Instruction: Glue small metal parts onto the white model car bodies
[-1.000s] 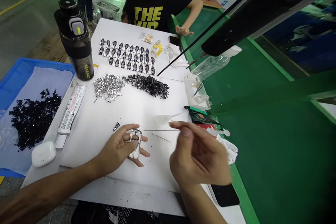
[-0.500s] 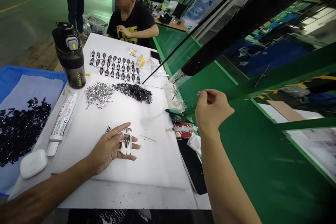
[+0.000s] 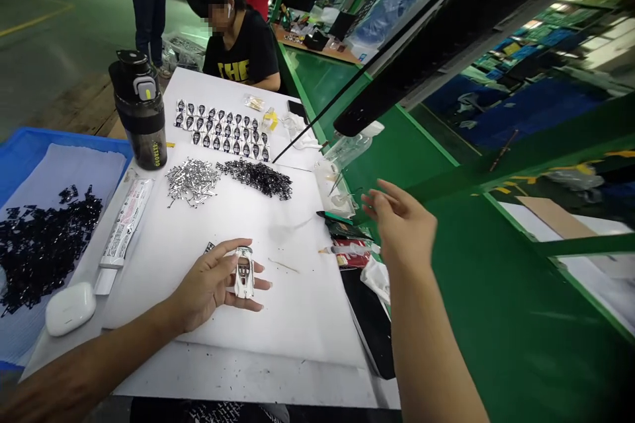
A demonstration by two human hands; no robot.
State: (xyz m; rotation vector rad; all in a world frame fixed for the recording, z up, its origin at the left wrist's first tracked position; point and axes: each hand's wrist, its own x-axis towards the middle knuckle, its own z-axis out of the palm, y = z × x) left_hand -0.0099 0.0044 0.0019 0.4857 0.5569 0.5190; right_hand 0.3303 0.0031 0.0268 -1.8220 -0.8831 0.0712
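My left hand point(image 3: 208, 287) rests low over the white board point(image 3: 278, 317) and holds a small silver toy-car body point(image 3: 243, 272) between thumb and fingers. My right hand point(image 3: 404, 225) hovers above the green bench edge, right of the board, with its fingers spread and nothing in them. Just below and left of it lie a syringe point(image 3: 347, 250) and a green-capped pen point(image 3: 337, 217). A thin needle-like stick point(image 3: 284, 266) lies on the board near the car body.
Piles of silver parts point(image 3: 191, 180) and black parts point(image 3: 258, 176) sit at the board's far end, beyond them rows of small finished pieces point(image 3: 221, 130). A dark bottle point(image 3: 141, 112), a glue tube point(image 3: 122, 231), an earbud case point(image 3: 69, 307) and a blue tray point(image 3: 30, 145) stand left. A co-worker point(image 3: 238, 39) sits opposite.
My right hand left the board, rose over the green bench, then dropped a little and spread its pinched fingers. The left hand turned the car body slightly. The camera tilted up.
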